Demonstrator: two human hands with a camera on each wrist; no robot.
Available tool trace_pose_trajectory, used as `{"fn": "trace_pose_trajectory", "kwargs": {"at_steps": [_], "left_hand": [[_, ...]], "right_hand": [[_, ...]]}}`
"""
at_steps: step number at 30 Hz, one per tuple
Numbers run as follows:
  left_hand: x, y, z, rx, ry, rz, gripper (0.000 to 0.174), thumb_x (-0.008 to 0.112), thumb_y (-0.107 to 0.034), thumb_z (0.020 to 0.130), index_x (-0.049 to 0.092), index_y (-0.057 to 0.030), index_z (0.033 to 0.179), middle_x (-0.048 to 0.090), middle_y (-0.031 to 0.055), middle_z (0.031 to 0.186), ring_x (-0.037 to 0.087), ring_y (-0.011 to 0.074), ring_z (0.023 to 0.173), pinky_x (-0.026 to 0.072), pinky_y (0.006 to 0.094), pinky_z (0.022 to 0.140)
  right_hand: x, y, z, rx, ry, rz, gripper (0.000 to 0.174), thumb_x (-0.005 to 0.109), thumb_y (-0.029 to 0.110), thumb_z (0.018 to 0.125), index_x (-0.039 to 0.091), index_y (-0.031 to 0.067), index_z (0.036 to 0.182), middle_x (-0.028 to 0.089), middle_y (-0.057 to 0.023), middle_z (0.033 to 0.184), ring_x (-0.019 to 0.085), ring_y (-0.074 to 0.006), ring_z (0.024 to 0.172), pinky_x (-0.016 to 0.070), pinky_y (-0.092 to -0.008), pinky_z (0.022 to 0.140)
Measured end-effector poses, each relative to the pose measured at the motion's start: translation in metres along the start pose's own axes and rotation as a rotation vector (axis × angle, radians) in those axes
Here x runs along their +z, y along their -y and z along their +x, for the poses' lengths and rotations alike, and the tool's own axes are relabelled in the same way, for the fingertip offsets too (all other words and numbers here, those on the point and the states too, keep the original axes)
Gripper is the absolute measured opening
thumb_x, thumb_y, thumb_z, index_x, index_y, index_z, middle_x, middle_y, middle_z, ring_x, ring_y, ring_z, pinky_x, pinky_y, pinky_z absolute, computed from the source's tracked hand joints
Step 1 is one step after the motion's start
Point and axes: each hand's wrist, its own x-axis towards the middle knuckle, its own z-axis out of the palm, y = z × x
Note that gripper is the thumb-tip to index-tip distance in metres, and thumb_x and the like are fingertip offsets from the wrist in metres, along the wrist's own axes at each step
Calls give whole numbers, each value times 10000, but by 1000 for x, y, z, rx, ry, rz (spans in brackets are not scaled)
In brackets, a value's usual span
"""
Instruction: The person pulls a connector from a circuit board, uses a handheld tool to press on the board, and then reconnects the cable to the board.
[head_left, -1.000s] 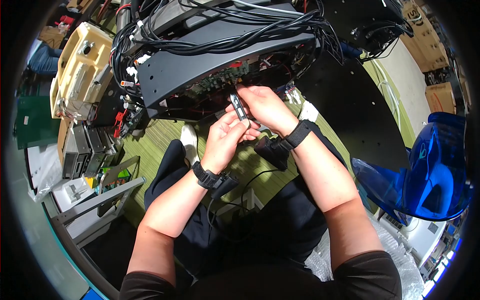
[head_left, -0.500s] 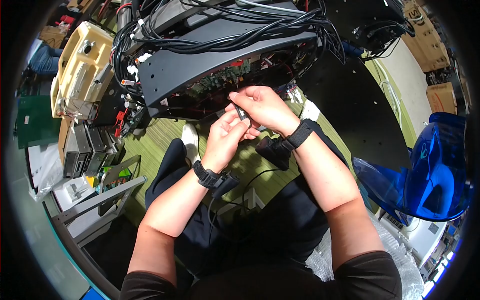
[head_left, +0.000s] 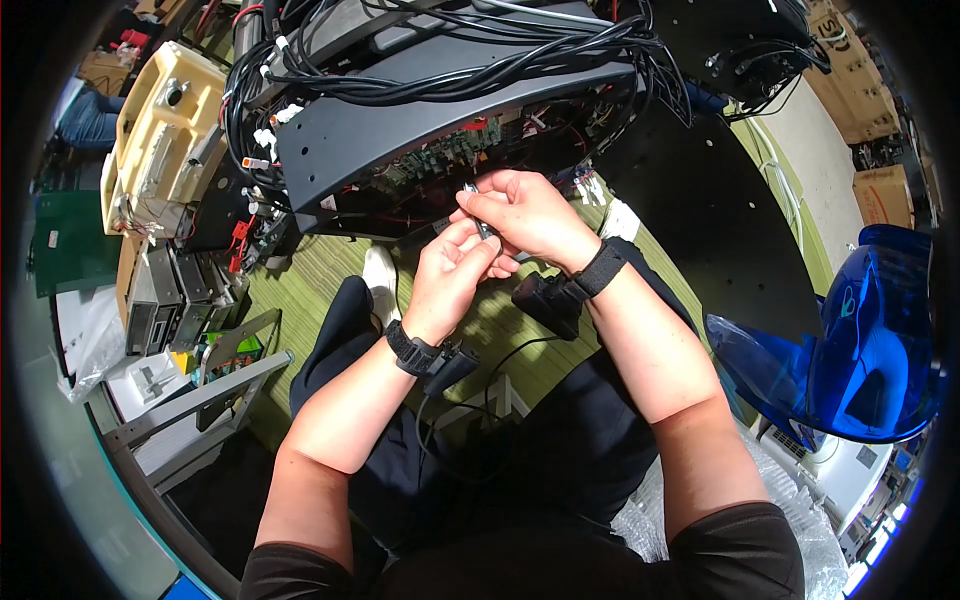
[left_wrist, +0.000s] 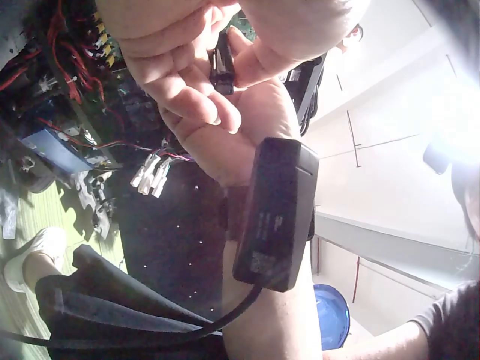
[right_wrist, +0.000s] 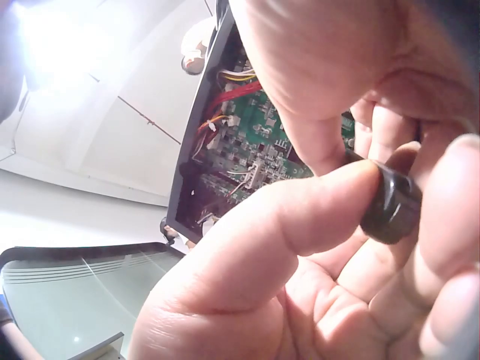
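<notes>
A slim black object with silvery parts, mostly hidden by fingers, lies between both hands. Its lower end is pinched by thumb and fingers of my left hand. My right hand holds the upper part, thumb laid across it and fingers behind. In the right wrist view the black end sticks out past the left thumb. The left wrist view shows the dark piece between left thumb and fingers. Just beyond the hands is an open black housing with a green circuit board inside.
Thick black cables run over the housing. White connectors hang beside it. A black perforated panel stands right, near a blue glossy shell. Metal boxes and a cream molded part are left.
My right thumb has shifted down and left along the slim black object, covering most of its length that showed earlier. My left hand stays about where it was.
</notes>
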Motion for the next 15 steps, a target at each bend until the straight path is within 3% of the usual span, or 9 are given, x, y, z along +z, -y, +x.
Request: {"fn": "trace_pose_trajectory", "kwargs": {"at_steps": [2,5,15], "left_hand": [[-1,1,0,-1,4,2,207,506,-132,907,517,-12,1076,607,45,859,609,116,767,489,227,725],[-1,1,0,0,16,7,212,508,-135,907,514,-15,1082,607,42,861,610,115,766,489,226,723],[-2,9,1,-36,49,-5,333,499,-140,908,463,-2,1209,620,62,952,622,123,788,496,245,741]], "right_hand": [[-1,0,0,-27,-7,6,318,599,214,868,567,-91,956,665,-102,771,561,-85,494,447,-228,391],[-3,1,0,15,10,-87,268,557,203,903,551,-59,958,663,-104,839,591,-81,600,460,-212,470],[0,-8,-3,-24,-83,-148,221,546,171,862,534,-49,872,590,-60,662,547,-99,497,441,-250,429]]}}
